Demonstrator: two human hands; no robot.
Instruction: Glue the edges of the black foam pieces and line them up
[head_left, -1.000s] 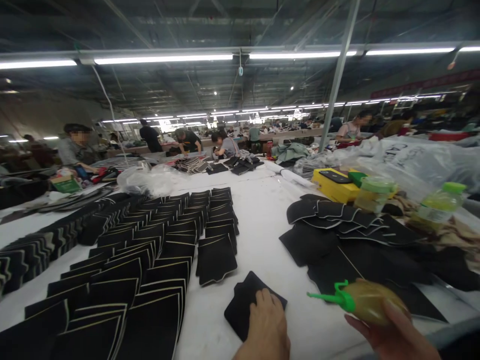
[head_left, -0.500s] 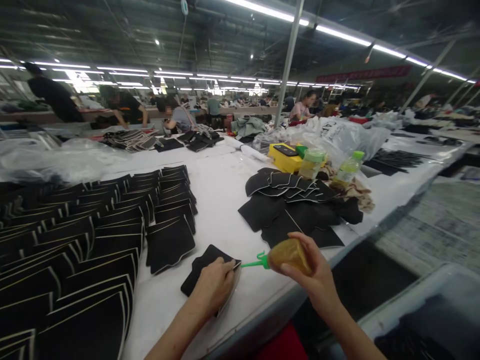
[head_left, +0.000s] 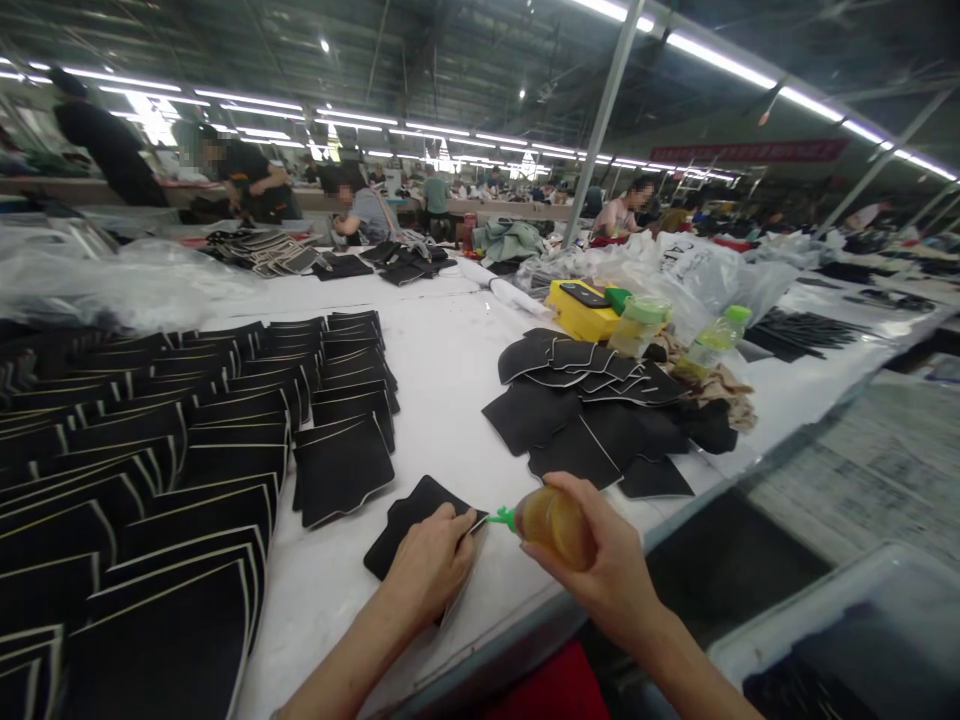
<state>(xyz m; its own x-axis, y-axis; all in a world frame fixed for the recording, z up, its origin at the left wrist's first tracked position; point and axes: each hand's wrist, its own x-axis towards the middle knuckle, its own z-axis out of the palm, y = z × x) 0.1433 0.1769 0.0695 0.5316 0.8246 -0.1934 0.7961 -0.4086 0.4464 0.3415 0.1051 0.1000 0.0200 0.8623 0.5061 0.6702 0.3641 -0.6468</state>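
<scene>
Amber bottle (head_left: 555, 528), clasped in the right hand (head_left: 611, 562), lower centre, aims its green nozzle (head_left: 503, 517) at a black panel (head_left: 409, 513)! Left hand (head_left: 431, 562) pinches the corner, likely for steadiness.

- Bare left hand (head_left: 429, 562): low over the white-covered table (head_left: 435, 400), near its close edge — fingers bent.
- Bare right hand (head_left: 600, 555): raised at that edge — fingers curled.
- Bare forearms angle inward.

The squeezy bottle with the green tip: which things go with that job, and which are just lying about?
Seem part of the job:
- squeezy bottle, in the right hand
- black material, under the left hand
- rows of black pieces, probably

Seem just lying about:
- phone, on the yellow box
- green-capped bottle
- crumpled plastic
</scene>
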